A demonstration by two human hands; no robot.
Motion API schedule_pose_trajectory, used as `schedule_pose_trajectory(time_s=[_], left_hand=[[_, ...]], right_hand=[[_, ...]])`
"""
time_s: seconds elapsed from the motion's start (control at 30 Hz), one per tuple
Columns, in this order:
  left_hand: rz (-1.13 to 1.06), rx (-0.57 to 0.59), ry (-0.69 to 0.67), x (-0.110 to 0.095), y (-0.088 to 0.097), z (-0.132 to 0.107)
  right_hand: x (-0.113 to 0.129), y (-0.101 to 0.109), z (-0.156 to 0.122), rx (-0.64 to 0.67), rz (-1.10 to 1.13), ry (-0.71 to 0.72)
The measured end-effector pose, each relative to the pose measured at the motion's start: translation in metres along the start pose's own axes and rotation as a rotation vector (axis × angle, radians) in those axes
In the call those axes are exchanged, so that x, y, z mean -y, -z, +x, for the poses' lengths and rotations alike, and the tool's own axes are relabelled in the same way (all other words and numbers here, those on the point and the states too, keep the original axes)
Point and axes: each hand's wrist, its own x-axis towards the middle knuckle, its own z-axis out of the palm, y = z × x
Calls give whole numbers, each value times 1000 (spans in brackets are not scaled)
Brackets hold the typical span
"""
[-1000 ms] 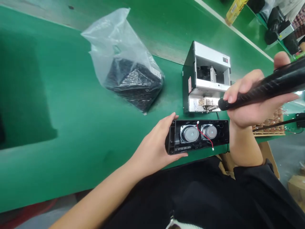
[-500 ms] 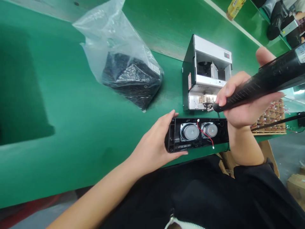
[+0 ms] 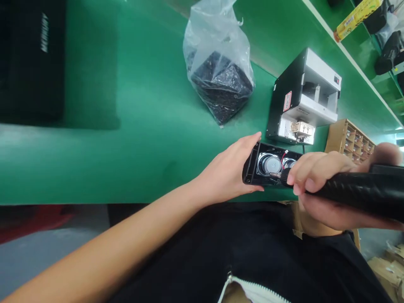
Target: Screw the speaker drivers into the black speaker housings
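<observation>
My left hand [image 3: 232, 170] is closed round the left end of a black speaker housing [image 3: 249, 171], thumb on the near side and fingers on the far side. Two round speaker drivers [image 3: 270, 164] sit inside it, with a thin red wire between them. My right hand [image 3: 318, 176] grips a black electric screwdriver [image 3: 356, 191]. Its tip points left over the housing, in front of the nearer driver; whether it touches a screw I cannot tell. The right end of the housing is hidden behind my right hand and the tool.
A silver and black screw feeder machine [image 3: 292, 97] stands behind the housing. Left of it lies a clear plastic bag [image 3: 221, 71] with black parts. A divided cardboard box [image 3: 339, 134] is at the right, a black box [image 3: 31, 63] at the far left, a yellow bottle [image 3: 356, 20] at the back.
My right hand has brought the screwdriver from the screw feeder down over the speaker housing. The view has shifted left, bringing the black box into sight. My left hand still holds the housing.
</observation>
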Motion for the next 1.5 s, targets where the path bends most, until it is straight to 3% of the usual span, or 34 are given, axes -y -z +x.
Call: schedule_pose_trajectory(time_s=[0.13, 0.3, 0.57, 0.7, 0.93, 1.2, 1.5], left_hand=[[-12, -24, -46, 0, -3, 1], [6, -36, -75, -1, -3, 1], [12, -71, -123, -5, -3, 1], [11, -62, -115, -5, -4, 1], [12, -76, -133, -5, -5, 0], [-13, -61, -105, -5, -5, 3], [-3, -58, -113, -6, -5, 3]], right_hand=[[-26, -12, -2, -34, -60, 191], [-38, -19, -3, -51, -27, 166], [-61, -17, -1, -87, -98, 305], [-63, -13, 1, 50, -57, 304], [-62, -27, -5, -122, 2, 295], [-58, -6, 0, -2, -119, 252], [-65, -6, -1, 28, 58, 274]])
